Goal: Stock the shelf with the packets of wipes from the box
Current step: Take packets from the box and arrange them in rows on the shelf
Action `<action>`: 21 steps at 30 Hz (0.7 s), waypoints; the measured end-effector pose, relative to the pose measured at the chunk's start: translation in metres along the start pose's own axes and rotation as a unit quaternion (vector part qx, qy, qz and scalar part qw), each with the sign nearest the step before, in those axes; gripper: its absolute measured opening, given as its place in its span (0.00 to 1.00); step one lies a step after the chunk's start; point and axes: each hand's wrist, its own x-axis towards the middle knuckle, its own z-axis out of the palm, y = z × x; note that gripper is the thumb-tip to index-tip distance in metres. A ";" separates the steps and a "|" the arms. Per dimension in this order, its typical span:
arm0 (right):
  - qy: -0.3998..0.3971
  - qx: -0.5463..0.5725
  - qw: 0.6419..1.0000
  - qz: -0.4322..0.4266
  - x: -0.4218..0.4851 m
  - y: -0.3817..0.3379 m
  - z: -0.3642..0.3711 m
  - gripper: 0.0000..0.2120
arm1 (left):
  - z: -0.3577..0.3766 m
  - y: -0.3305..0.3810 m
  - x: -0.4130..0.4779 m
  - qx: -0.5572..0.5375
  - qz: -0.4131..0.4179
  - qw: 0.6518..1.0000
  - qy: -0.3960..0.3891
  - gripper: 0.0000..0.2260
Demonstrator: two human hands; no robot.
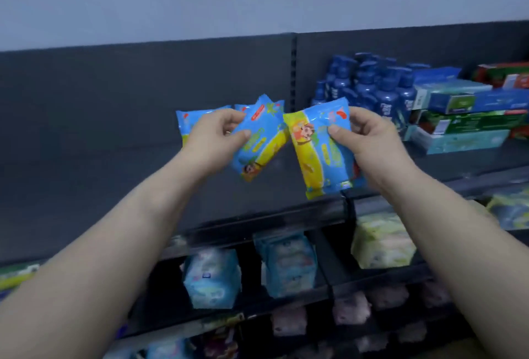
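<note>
Shelf (143,186): right bay holds blue bottles (372,89) and stacked boxes (463,118), lower tiers hold soft packs (211,278). I see left hand (217,132) pinching fanned left packets (263,141), right hand (369,141) gripping right packet (320,152), thumb on its front. All held in air before the shelf's back panel, edges just beside each other; right packet partly hides the bottles

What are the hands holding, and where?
The left hand pinches a few wipes packets near their top ends; the right hand pinches another wipes packet by its upper right edge.
</note>
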 end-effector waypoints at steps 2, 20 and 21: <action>-0.018 -0.080 0.996 -0.020 0.022 0.003 0.017 0.12 | -0.028 -0.015 0.019 0.123 0.033 0.992 0.020 0.08; -0.146 -0.624 0.763 -0.087 0.171 0.090 0.100 0.20 | -0.055 -0.103 0.123 0.457 0.044 0.886 -0.067 0.18; -0.158 -0.637 0.749 -0.092 0.174 0.093 0.100 0.22 | -0.053 -0.105 0.124 0.468 0.050 0.880 -0.063 0.19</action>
